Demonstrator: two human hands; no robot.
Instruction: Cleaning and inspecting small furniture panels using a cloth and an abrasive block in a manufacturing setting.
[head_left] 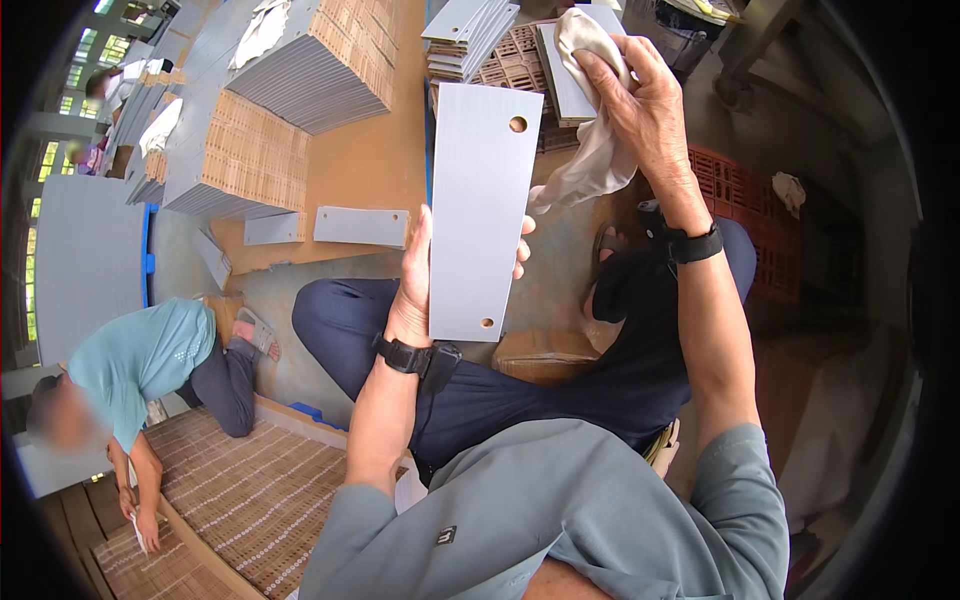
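Note:
My left hand (pixel 412 285) grips a long grey panel (pixel 480 215) from below, thumb along its left edge and fingertips showing past its right edge. The panel has a round hole near its top right corner and a smaller one near its bottom. Up to the right, my right hand (pixel 645 110) is closed on a crumpled whitish cloth (pixel 595 165), part of which hangs down beside the panel. The cloth's lower end comes close to the panel's right edge; whether they touch, I cannot tell. Behind the cloth lies a grey panel stack (pixel 565 80).
More grey panels (pixel 465 35) lie on a brown plastic crate (pixel 510 60) at the far side. Tall panel stacks (pixel 255 150) and a loose panel (pixel 360 226) rest on brown board at left. A co-worker (pixel 150 360) bends over panels at lower left. A red crate (pixel 745 220) stands right.

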